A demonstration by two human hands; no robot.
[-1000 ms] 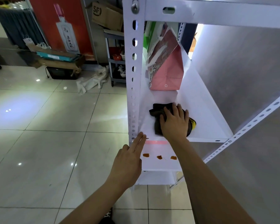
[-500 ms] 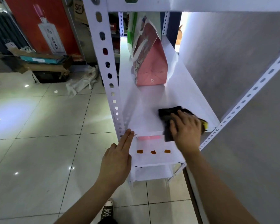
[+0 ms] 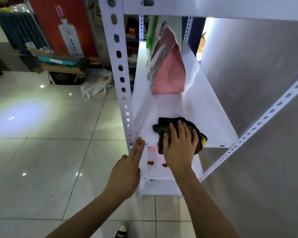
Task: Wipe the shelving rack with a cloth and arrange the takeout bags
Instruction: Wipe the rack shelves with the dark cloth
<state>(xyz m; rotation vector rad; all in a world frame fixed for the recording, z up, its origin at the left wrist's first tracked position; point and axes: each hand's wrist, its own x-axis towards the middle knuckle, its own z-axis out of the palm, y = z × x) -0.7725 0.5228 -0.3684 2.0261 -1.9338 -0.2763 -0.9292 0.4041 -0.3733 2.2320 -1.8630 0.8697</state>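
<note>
A white metal shelving rack (image 3: 205, 107) stands against a grey wall. My right hand (image 3: 178, 145) presses flat on a dark cloth (image 3: 163, 125) with a yellow patch, at the front edge of the middle shelf. My left hand (image 3: 127, 170) is open, its fingertips touching the rack's front left post (image 3: 118, 66) at shelf height. A pink takeout bag (image 3: 169, 78) stands upright further back on the same shelf, with a green and white bag (image 3: 150, 33) behind it. The shelf below shows orange-brown stains (image 3: 150, 162).
Glossy tiled floor (image 3: 41, 152) spreads to the left. A crumpled white bag (image 3: 96, 85) lies on it near the rack, with cardboard boxes (image 3: 58, 62) and a red poster (image 3: 67, 26) behind. The grey wall (image 3: 256, 83) closes the right side. My shoe (image 3: 121, 231) shows at the bottom.
My right hand has slid the cloth from the shelf's right front corner back towards the middle of the front edge. My left hand has stayed on the post.
</note>
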